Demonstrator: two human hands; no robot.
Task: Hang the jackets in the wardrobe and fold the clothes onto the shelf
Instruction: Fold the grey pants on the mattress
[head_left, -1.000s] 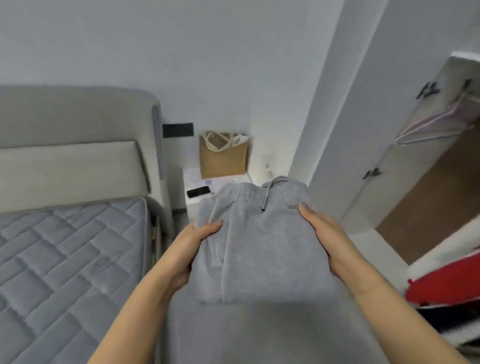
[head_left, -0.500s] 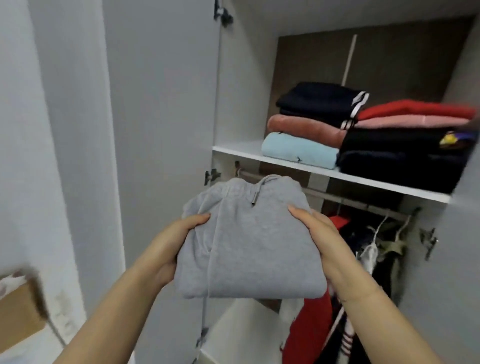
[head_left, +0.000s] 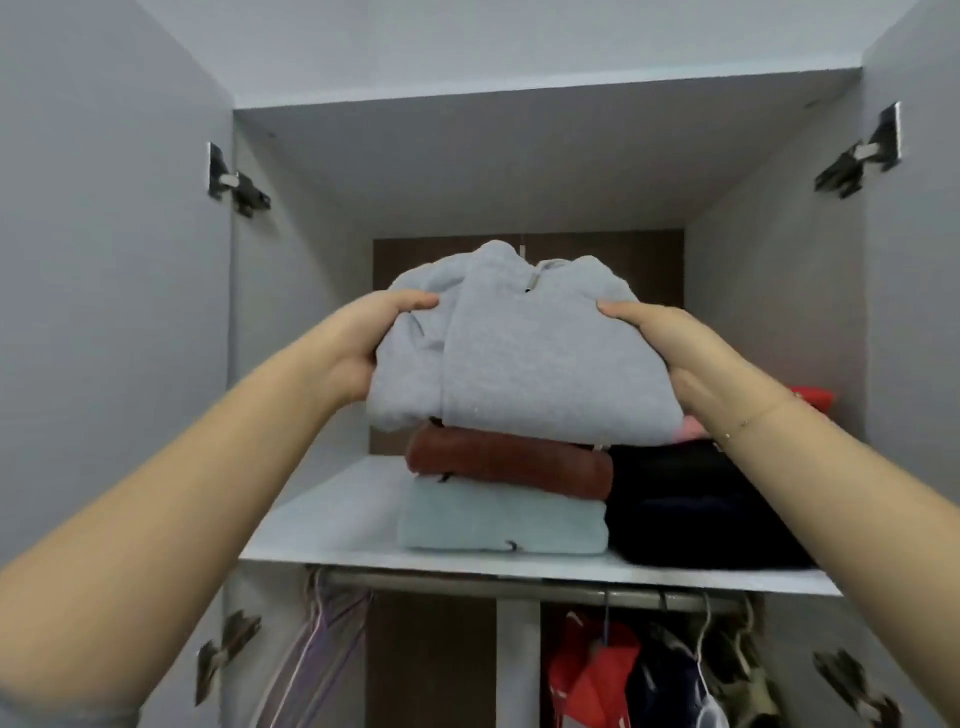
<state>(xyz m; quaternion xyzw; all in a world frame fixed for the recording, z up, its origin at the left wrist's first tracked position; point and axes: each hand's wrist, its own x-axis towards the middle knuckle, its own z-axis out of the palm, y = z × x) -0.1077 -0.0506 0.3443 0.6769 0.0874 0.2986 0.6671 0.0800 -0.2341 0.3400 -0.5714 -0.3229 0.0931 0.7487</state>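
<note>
Folded grey sweatpants (head_left: 535, 353) with a drawstring are held up at shelf height in the open wardrobe. My left hand (head_left: 363, 343) grips their left edge and my right hand (head_left: 675, 353) grips their right edge. They sit over the left stack on the white shelf (head_left: 322, 525), where a brown folded garment (head_left: 509, 462) lies on a light blue one (head_left: 498, 525). Whether the sweatpants rest on the stack I cannot tell. A black folded pile (head_left: 696, 509) lies to the right, with pink and red pieces partly hidden behind my right wrist.
Under the shelf runs a hanging rail (head_left: 519, 584) with empty hangers (head_left: 322, 649) at the left and jackets (head_left: 649, 675) in red, dark and camouflage at the right. Both wardrobe doors (head_left: 104, 312) stand open at either side. The shelf's left part is bare.
The view swung from the bed and bedside table to face the wardrobe. Both hands raised the grey sweatpants from chest height up to the left stack on the shelf.
</note>
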